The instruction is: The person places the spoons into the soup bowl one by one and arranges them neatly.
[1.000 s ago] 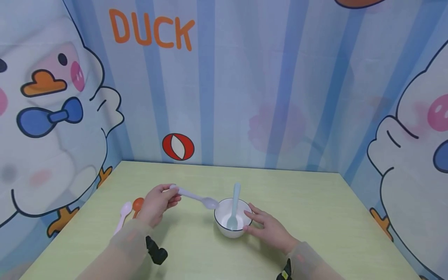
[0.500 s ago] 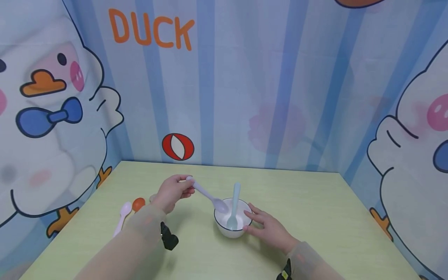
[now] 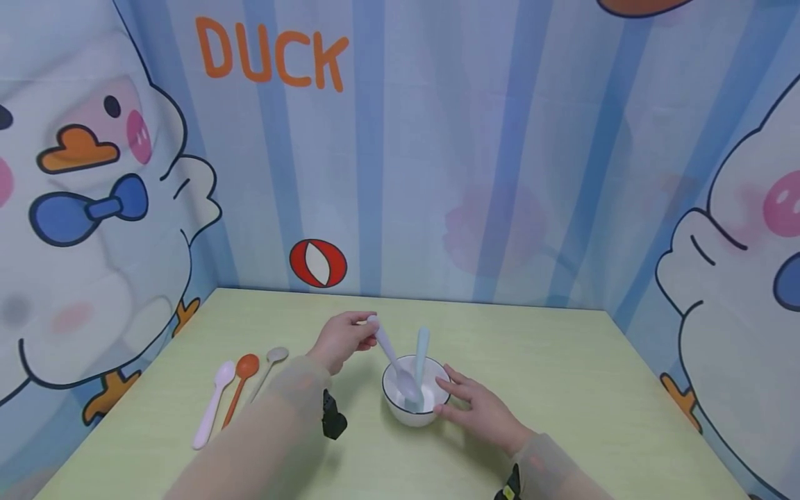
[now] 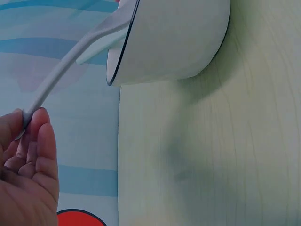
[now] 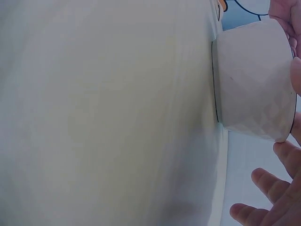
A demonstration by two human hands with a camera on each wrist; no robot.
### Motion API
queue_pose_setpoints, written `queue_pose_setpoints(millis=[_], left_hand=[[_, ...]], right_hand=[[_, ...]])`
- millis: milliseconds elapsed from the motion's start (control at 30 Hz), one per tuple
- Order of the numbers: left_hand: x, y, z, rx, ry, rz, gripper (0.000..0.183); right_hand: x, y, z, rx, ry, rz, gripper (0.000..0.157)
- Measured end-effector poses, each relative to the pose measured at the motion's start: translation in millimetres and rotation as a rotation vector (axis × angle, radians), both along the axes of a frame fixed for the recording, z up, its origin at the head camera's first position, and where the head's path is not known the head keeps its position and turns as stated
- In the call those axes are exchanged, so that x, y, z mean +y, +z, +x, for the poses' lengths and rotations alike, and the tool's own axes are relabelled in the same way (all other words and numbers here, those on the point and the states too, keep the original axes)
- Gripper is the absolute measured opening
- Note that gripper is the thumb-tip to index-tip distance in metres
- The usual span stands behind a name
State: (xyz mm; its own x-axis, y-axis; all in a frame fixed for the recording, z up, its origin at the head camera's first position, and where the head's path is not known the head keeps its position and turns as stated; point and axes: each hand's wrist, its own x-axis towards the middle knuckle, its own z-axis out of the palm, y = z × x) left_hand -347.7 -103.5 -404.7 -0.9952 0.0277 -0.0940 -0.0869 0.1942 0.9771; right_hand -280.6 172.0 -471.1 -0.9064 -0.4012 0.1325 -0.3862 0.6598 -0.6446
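The left hand pinched a lilac spoon.
To its right, the right hand held the white bowl containing a pale-blue spoon.

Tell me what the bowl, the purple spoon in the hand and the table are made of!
Bowl: maybe glazed ceramic, for its pale body and thin dark rim. Purple spoon: probably matt plastic, because it's one even colour with no metal shine. Table: looks like dull wood, with grain lines, though it could be a printed covering.
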Motion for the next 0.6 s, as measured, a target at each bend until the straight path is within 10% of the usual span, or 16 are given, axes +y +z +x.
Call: queue_pose_setpoints(millis=[600], left_hand=[[28, -9.5, -18.2, -0.03, -0.113, -0.157, 0.039]], right_hand=[[1, 3.0, 1.8, 0.0, 0.018, -0.006, 0.065]])
